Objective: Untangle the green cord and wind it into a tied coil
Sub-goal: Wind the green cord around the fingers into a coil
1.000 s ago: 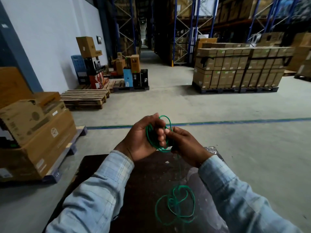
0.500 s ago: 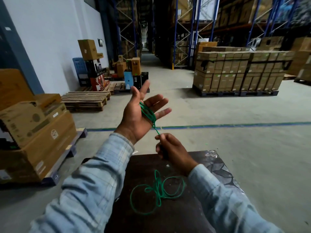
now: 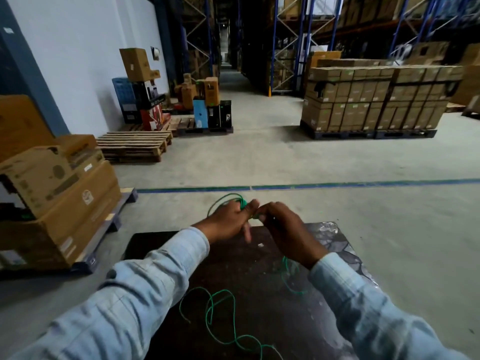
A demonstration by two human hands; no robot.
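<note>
Head view: both hands' grip [image 3: 255, 213] on green cord [image 3: 225, 318].

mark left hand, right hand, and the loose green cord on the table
left hand [image 3: 228, 219]: head view, back of the hand
right hand [image 3: 283, 227]: head view, back of the hand
green cord [image 3: 211, 302]: head view, loose loop lying on the table

You get soft, even light on the pale floor [image 3: 337, 162], while the rack aisles [image 3: 228, 35] beyond fall into gloom. Wide-angle bending curves the frame edges, your hands smear with motion blur, and the dark table [image 3: 161, 245] swallows detail
</note>
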